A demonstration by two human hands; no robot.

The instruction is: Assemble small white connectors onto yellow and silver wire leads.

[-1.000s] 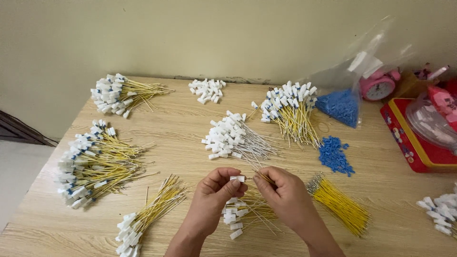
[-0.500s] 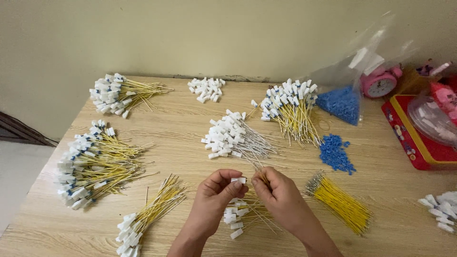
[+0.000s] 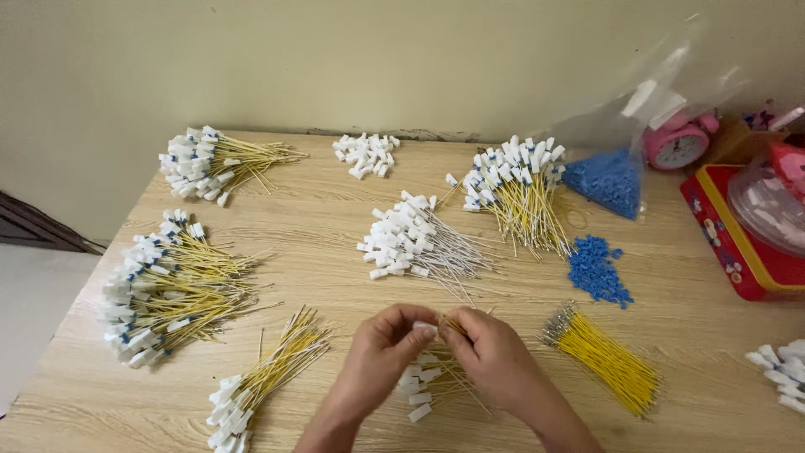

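Both hands (image 3: pixel 436 340) still pinch the white connector (image 3: pixel 425 327) together, now lower over the table (image 3: pixel 335 243).

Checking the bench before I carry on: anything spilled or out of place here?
Only the loose blue beads lying on the bare table, outside their clear bag. The wire bundles lie in separate piles, and both hands pinch one small white connector.
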